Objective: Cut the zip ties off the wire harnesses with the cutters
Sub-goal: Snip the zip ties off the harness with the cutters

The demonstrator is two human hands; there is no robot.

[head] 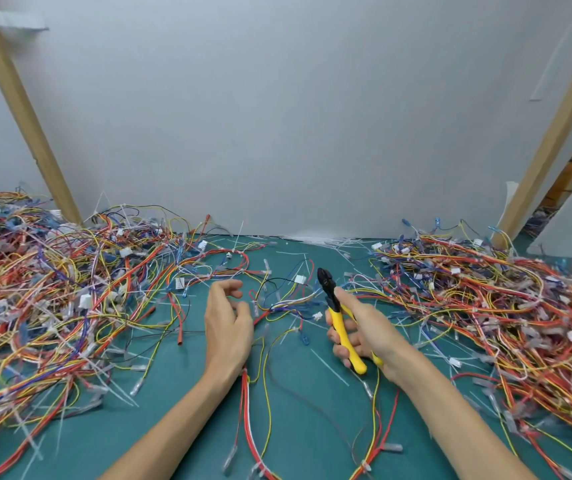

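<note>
From the head view, we see the right hand (364, 330) wrapped round the yellow handles of the cutters (341, 320), fingers curled on one handle and the palm behind the other. We take this for a ready working grip. The tool is held above the mat (191, 410), just right of centre. Its long axis runs from the handle ends near the wrist up and away. The black head points toward the wall (295, 116), leaning a little left. The jaws look closed, though we cannot be sure.

The left hand (227, 320) hovers just left of the harness (288, 303), fingers loosely curled and pinching nothing we can see. We judge it is placed to pick up or steady the wires for a cut. The harness lies between the hands, its red and yellow wires running from the near edge away, then fanning out by the cutter head. We cannot pick out a tie on it.

The left pile (52, 289) and right pile (502, 306) flank the work, which probably keeps sorted from unsorted. White offcuts (329, 367) litter the mat.
</note>
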